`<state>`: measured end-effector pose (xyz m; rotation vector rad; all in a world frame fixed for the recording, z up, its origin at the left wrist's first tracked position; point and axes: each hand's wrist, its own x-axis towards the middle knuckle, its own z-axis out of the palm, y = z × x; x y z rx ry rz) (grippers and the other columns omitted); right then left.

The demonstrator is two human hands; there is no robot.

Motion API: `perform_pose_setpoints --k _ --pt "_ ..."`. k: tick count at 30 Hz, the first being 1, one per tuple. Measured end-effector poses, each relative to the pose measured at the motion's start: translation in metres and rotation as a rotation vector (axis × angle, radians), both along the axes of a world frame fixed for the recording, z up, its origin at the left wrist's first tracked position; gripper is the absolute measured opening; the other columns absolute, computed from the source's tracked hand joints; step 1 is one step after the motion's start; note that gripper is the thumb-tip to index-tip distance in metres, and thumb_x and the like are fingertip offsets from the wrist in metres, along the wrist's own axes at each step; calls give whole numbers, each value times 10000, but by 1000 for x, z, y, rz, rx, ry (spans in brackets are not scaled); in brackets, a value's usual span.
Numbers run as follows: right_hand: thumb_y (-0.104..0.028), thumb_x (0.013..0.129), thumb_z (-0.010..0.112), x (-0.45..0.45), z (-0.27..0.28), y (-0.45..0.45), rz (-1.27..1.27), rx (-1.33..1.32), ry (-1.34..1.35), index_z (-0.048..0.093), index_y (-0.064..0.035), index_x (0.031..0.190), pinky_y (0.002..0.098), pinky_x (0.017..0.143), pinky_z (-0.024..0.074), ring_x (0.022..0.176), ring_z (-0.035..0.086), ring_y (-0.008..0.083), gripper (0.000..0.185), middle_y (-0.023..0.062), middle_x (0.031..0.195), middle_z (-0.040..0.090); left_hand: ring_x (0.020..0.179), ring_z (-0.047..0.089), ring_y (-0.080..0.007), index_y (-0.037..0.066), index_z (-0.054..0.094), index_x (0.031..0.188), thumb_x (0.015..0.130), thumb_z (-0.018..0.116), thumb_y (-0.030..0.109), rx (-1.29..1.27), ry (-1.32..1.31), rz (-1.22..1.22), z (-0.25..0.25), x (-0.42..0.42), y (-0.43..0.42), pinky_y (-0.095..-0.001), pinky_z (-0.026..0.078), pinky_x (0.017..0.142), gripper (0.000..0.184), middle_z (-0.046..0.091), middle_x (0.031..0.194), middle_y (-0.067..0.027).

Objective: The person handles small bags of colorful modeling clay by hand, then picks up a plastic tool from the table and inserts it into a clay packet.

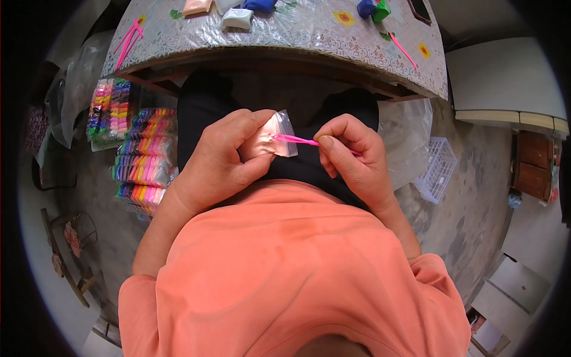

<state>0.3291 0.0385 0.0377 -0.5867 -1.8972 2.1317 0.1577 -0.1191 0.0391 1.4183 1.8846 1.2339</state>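
Note:
My left hand (223, 152) grips a small clear plastic bag (288, 126) with pale peach, clay-like material in it, above my lap. Between the thumb and fingers of my right hand (354, 147) is a thin pink plastic modelling tool (300, 140). Its far end reaches the bag and overlaps it; whether it is inside or only in front, I cannot tell. On the table (309, 38) lie a white packet (237, 20), a peach packet (197, 6) and a blue packet (260, 5).
More pink tools (127, 45) lie at the table's left, and one pink tool (403, 51) at its right, near a phone (420, 10). Stacks of multicoloured packets (144, 160) stand at left. A white plastic basket (437, 171) and a cabinet (505, 80) are at right.

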Motion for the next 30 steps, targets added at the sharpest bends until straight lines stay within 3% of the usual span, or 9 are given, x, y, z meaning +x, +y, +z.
perform_pose_setpoints --k 4,7,13,17,28,30 --pt "-112 937 583 0 -4 3 -31 -228 12 581 -29 925 186 467 390 544 487 37 84 -3 670 556 711 521 -111 -18 585 1183 714 674 -9 -66 -102 8 2 1 -1 -235 427 652 478 581 883 -53" --pt "-113 934 583 0 -8 5 -29 -348 25 582 -32 920 196 450 378 524 478 49 82 1 660 555 716 525 -105 -19 587 1183 715 674 -10 -59 -126 -4 1 1 -2 -230 429 658 476 587 902 -52" --pt "-124 935 580 1 -12 8 -10 -421 39 579 -37 909 199 437 365 506 473 58 91 5 651 552 716 524 -102 -20 586 1186 716 671 -13 -90 -110 -15 0 -1 -2 -230 427 657 477 586 902 -51" --pt "-130 934 582 0 -13 8 2 -487 31 579 -39 909 199 436 363 504 473 59 94 5 650 553 638 514 -162 11 608 1153 734 663 43 -24 -119 4 -3 1 0 -270 420 582 424 522 763 -76" --pt "-127 937 585 -2 -16 6 20 -403 32 580 -36 925 194 461 381 539 481 51 93 3 675 559 687 540 -169 32 625 1140 742 643 44 -76 -205 -36 3 1 0 -279 441 615 398 550 793 -84" --pt "-124 942 579 -1 -15 5 24 -336 35 577 -32 929 191 468 388 552 483 46 93 0 686 558 674 511 -122 -10 599 1177 725 635 5 -91 -192 -49 3 1 -1 -248 424 618 453 537 813 -57"
